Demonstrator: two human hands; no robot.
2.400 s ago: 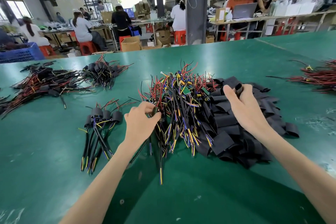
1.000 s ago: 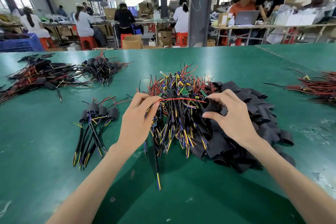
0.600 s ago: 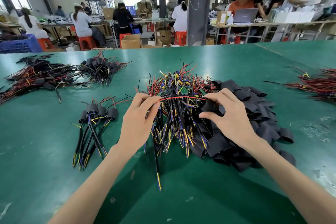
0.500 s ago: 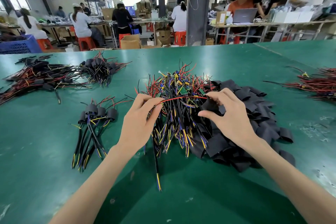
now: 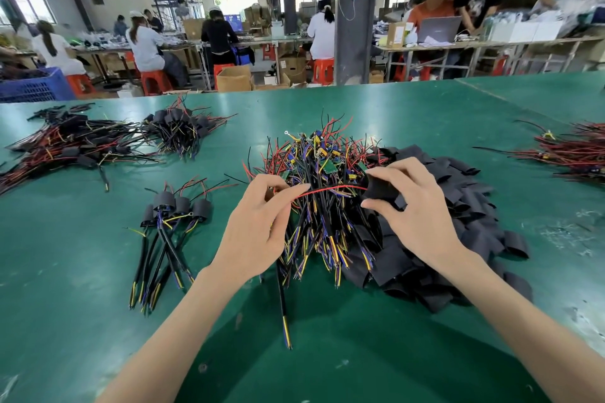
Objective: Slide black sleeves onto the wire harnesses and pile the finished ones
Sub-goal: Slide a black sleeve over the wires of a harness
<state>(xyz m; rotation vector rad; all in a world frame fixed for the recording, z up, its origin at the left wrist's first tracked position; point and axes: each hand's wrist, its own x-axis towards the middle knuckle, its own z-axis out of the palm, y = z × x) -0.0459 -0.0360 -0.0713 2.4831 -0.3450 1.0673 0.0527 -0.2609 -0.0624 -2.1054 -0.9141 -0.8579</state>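
My left hand (image 5: 253, 232) pinches one wire harness by its head; the harness's black cable (image 5: 282, 301) hangs down toward me from under that hand. Its red wire (image 5: 330, 189) stretches right into a black sleeve (image 5: 381, 189) that my right hand (image 5: 414, 216) grips between thumb and fingers. Both hands hover above the heap of bare harnesses (image 5: 322, 180) in the middle of the green table (image 5: 98, 321). A pile of flat black sleeves (image 5: 458, 213) lies just to the right of that heap. Sleeved harnesses (image 5: 170, 232) lie in a small group to the left.
Larger piles of sleeved harnesses (image 5: 183, 131) and red-black wires (image 5: 65, 144) lie at the far left. Another red wire bundle (image 5: 576, 154) sits at the right edge. A blue crate (image 5: 32, 88) stands beyond the table's left corner. Several people work at benches behind.
My right hand took one sleeve from the pile and brought it to the harness held by my left hand. The red wire now runs into the sleeve; since half a second ago little has moved.
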